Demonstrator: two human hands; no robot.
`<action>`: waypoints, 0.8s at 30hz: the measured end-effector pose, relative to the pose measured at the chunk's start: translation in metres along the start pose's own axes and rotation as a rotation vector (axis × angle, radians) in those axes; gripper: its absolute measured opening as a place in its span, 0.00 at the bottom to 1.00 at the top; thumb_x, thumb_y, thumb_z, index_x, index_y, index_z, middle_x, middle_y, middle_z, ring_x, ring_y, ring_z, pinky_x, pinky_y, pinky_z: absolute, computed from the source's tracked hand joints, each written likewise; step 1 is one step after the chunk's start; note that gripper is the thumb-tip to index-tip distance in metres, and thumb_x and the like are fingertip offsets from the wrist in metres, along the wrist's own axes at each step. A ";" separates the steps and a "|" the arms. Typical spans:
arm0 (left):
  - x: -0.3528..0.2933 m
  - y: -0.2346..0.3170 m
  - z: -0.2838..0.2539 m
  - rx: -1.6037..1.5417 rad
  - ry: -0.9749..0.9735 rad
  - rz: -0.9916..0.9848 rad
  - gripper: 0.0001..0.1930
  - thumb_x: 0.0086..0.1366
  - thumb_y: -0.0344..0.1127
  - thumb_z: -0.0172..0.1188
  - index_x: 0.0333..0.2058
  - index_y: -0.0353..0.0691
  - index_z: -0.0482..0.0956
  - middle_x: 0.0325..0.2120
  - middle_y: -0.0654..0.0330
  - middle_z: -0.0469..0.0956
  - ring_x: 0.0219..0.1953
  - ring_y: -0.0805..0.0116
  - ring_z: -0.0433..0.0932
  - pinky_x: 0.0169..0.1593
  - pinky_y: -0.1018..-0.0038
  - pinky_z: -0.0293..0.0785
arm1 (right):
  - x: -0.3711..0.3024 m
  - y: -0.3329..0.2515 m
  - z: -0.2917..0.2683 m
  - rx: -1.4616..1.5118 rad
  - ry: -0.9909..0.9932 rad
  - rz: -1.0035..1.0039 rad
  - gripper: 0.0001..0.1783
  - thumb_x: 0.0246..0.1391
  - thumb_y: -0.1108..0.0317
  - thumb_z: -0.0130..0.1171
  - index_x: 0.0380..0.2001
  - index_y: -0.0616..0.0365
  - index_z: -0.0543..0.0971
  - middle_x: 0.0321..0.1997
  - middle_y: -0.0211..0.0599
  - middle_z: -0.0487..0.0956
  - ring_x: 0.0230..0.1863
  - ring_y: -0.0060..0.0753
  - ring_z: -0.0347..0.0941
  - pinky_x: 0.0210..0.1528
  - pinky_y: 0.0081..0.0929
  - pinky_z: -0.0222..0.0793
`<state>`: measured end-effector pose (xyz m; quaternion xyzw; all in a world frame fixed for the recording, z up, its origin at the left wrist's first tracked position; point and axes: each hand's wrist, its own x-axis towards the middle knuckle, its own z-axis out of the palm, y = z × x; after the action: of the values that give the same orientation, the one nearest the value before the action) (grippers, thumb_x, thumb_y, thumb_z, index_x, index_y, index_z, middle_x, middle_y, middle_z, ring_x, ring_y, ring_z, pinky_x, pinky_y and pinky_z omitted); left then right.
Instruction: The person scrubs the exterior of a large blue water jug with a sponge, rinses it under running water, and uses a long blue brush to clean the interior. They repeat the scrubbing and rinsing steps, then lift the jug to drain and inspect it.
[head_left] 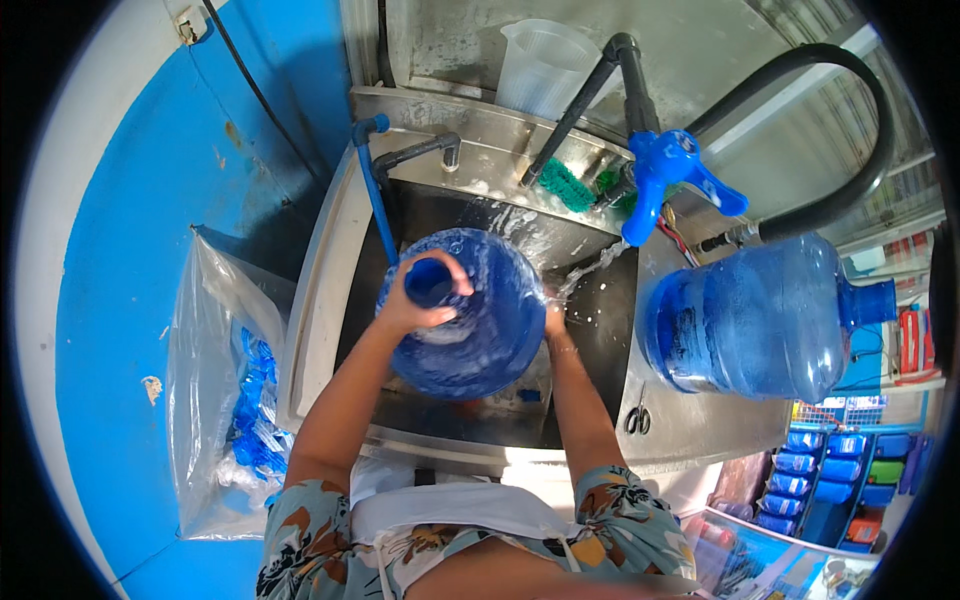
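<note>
A large round blue water jug (pixel 490 335) stands in the metal sink (pixel 590 380), its neck toward me. My left hand (pixel 408 302) wraps round the neck with fingers and thumb curled about it. Pressed to the jug's right side is my right hand (pixel 554 312); its fingers are partly hidden by the jug and splashing water. A stream of water (pixel 598 265) runs from the blue-handled tap (pixel 668 180) and strikes near the right hand. The jug's surface looks wet.
A second blue jug (pixel 745 325) lies on its side on the right counter, near black scissors (pixel 637 412). Green scrubbing brushes (pixel 568 186) and a clear pitcher (pixel 545 65) sit behind the sink. A blue pipe (pixel 376 195) rises at left, beside a clear plastic bag (pixel 225 400).
</note>
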<state>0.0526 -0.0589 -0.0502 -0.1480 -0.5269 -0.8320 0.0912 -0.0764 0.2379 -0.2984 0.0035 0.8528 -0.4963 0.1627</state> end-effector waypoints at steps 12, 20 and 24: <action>0.007 0.001 0.038 0.245 -0.100 0.004 0.19 0.41 0.30 0.71 0.35 0.37 0.78 0.31 0.58 0.80 0.37 0.68 0.79 0.47 0.70 0.74 | 0.027 -0.101 -0.030 0.622 -0.491 -0.254 0.17 0.55 0.71 0.54 0.48 0.62 0.78 0.44 0.37 0.80 0.42 0.27 0.76 0.48 0.25 0.71; 0.001 0.003 0.024 0.194 0.437 0.084 0.16 0.45 0.30 0.69 0.35 0.39 0.75 0.30 0.59 0.79 0.37 0.68 0.79 0.47 0.70 0.74 | 0.004 -0.043 -0.044 0.430 -0.388 0.160 0.23 0.57 0.70 0.55 0.56 0.65 0.73 0.50 0.41 0.80 0.49 0.34 0.77 0.54 0.31 0.72; 0.007 -0.005 0.022 0.213 0.147 -0.016 0.17 0.44 0.28 0.70 0.34 0.38 0.75 0.30 0.59 0.79 0.36 0.70 0.78 0.46 0.71 0.74 | 0.015 -0.143 -0.058 0.796 -0.623 -0.053 0.23 0.53 0.63 0.59 0.48 0.69 0.77 0.47 0.45 0.80 0.47 0.35 0.78 0.51 0.31 0.74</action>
<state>0.0479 -0.0366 -0.0427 -0.0720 -0.6051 -0.7807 0.1383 -0.1309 0.2123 -0.1550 -0.1046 0.5084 -0.7643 0.3827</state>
